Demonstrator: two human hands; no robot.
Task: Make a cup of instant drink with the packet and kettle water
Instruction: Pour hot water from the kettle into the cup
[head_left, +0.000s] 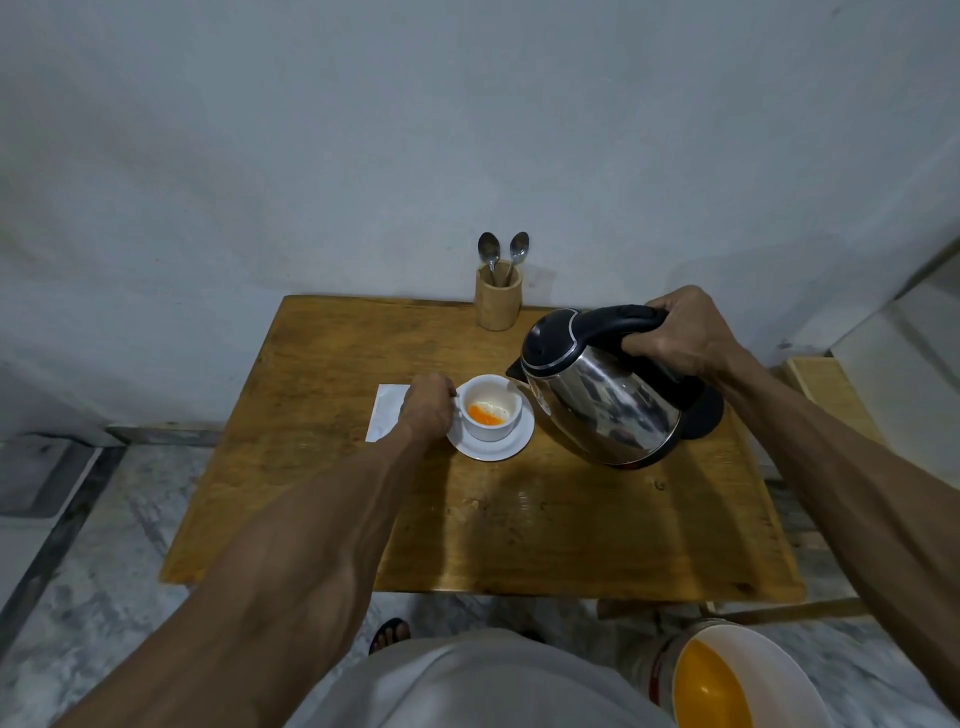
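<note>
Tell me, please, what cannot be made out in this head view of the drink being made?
- Water level in the kettle: hidden by its steel wall and closed lid.
- Any stream from the spout into the cup: too fine to tell.
- Cup handle: covered by the left hand.
- Packet: partly hidden by that hand, print unreadable.
- Bucket: cut off by the bottom edge.

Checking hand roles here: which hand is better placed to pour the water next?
Right. The right hand already grips the kettle handle, spout tipped at the cup. The left hand is steadying the cup's handle.
</note>
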